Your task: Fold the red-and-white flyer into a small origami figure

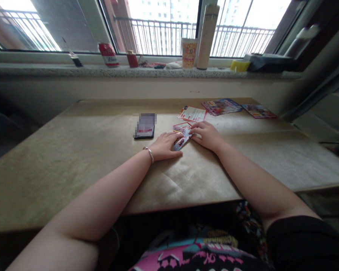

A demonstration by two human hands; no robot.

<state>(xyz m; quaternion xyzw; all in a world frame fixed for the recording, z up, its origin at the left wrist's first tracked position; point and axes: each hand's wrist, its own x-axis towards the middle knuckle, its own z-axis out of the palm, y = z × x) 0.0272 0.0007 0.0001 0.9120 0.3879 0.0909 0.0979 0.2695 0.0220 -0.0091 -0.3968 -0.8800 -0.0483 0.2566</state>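
Note:
A small folded printed paper (pixel 183 141), pale blue and pink with dark lettering, lies on the table between my hands. My left hand (pixel 165 146) rests on its left side, fingers stretched over it and thumb spread apart on the tabletop. From the right, my right hand (pixel 207 134) has its fingers and thumb closed at the paper's edge; the fingertips partly cover it. Just behind is a small red-bordered card (pixel 182 126), and beyond that a white printed sheet (pixel 192 113) with red marks. A silver bracelet (pixel 149 154) circles my left wrist.
On the table (pixel 73 165), a dark phone (pixel 145 126) lies left of my hands. Colourful printed cards (pixel 222 107) are fanned at the back right, beside another card pile (pixel 258 111). The windowsill (pixel 87 70) holds a red can (pixel 108 55), a patterned cup (pixel 189 53) and a tall bottle (pixel 208 37).

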